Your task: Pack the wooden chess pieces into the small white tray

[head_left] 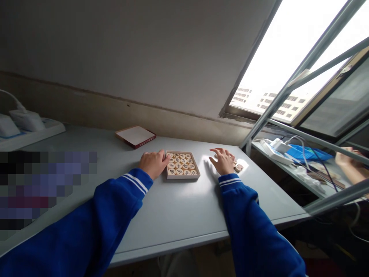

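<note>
A shallow square box [182, 177] lies on the desk, filled with rows of round wooden xiangqi pieces [179, 166] bearing dark characters. My left hand [153, 163] is closed at the box's left edge, its thumb over the rim and the other fingers curled outside it. To the right of the box, my right hand [223, 161] hovers low with fingers spread, nearest to some loose xiangqi pieces [238, 167] on the desk. The hand partly covers those pieces, so how many lie there is hidden.
A red-edged box lid [136, 136] rests behind, near the wall. A power strip [43, 130] with chargers stands at the far left. Metal bars [268, 115] rise at the right; beyond them are another power strip [278, 152], a blue bag [308, 153] and another person's hand [350, 161].
</note>
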Action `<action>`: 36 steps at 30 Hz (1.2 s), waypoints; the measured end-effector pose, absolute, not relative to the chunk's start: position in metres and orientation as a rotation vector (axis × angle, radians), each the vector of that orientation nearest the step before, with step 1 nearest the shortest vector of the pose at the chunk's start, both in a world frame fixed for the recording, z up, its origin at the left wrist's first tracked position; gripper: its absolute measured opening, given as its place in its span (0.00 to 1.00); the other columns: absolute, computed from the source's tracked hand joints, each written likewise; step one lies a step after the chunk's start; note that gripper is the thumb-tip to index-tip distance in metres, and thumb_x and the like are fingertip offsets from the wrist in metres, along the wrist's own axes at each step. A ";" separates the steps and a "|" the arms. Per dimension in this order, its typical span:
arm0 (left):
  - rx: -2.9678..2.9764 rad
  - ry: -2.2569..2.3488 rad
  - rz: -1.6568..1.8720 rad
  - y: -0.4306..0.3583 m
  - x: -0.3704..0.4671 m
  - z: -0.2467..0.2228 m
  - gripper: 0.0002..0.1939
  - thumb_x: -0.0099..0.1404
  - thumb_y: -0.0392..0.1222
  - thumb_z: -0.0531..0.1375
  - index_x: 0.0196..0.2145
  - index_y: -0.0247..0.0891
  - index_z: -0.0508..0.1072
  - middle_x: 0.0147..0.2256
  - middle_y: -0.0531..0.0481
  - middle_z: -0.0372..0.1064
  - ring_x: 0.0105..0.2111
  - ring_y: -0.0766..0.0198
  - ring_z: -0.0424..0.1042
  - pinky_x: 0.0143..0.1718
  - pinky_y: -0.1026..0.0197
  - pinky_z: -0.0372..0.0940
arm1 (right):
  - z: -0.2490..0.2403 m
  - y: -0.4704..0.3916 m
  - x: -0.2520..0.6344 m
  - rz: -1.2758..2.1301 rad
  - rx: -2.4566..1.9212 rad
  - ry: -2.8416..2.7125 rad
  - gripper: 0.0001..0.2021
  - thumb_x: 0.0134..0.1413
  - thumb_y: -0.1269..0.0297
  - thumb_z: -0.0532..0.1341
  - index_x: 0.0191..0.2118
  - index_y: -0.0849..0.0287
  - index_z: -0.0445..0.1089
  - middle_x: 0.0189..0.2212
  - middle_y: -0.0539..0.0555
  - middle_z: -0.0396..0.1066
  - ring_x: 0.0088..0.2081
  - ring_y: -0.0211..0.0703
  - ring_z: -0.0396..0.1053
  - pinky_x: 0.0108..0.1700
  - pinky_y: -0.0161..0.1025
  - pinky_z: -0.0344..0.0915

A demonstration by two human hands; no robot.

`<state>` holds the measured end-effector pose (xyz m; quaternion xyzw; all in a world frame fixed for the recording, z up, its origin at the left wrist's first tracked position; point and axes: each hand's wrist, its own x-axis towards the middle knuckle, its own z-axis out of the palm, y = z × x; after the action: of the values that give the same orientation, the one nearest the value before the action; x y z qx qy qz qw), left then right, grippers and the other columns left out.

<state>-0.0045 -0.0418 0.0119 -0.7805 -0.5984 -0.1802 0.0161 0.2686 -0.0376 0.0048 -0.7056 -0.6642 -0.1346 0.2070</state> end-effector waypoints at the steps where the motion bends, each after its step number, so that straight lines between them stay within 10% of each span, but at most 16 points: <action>1: -2.361 -1.865 -0.638 -0.039 -0.007 0.012 0.21 0.64 0.50 0.41 0.34 0.36 0.69 0.28 0.43 0.72 0.32 0.54 0.71 0.37 0.54 0.59 | 0.002 -0.034 0.276 -0.468 -2.076 -1.753 0.16 0.50 0.62 0.55 0.46 0.55 0.66 0.48 0.58 0.62 0.50 0.53 0.54 0.50 0.54 0.46; 9: -2.376 -1.978 -0.889 -0.016 -0.008 0.004 0.18 0.63 0.45 0.45 0.44 0.36 0.67 0.36 0.46 0.72 0.40 0.56 0.69 0.41 0.58 0.58 | 0.001 -0.023 0.295 -0.379 -2.198 -1.607 0.09 0.48 0.57 0.57 0.32 0.53 0.72 0.44 0.55 0.65 0.48 0.53 0.57 0.46 0.53 0.49; 23: -2.431 -2.012 -1.216 -0.020 0.005 0.000 0.16 0.62 0.41 0.48 0.48 0.37 0.61 0.42 0.46 0.67 0.44 0.61 0.65 0.45 0.59 0.59 | 0.017 -0.002 0.165 -0.017 -1.450 -2.226 0.18 0.52 0.50 0.54 0.47 0.48 0.64 0.38 0.52 0.69 0.42 0.46 0.62 0.44 0.47 0.52; 36: -2.401 -1.946 -1.123 -0.022 0.006 0.004 0.13 0.61 0.40 0.50 0.43 0.46 0.67 0.44 0.51 0.66 0.46 0.60 0.63 0.44 0.57 0.57 | -0.003 0.010 0.296 -0.333 -2.346 -1.707 0.15 0.56 0.66 0.48 0.46 0.61 0.64 0.50 0.62 0.63 0.55 0.54 0.54 0.52 0.71 0.34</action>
<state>0.0065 -0.0224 0.0038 -0.7283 -0.5901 -0.3406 -0.0732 0.2960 0.0095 -0.0027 -0.7985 -0.5808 -0.1133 0.1104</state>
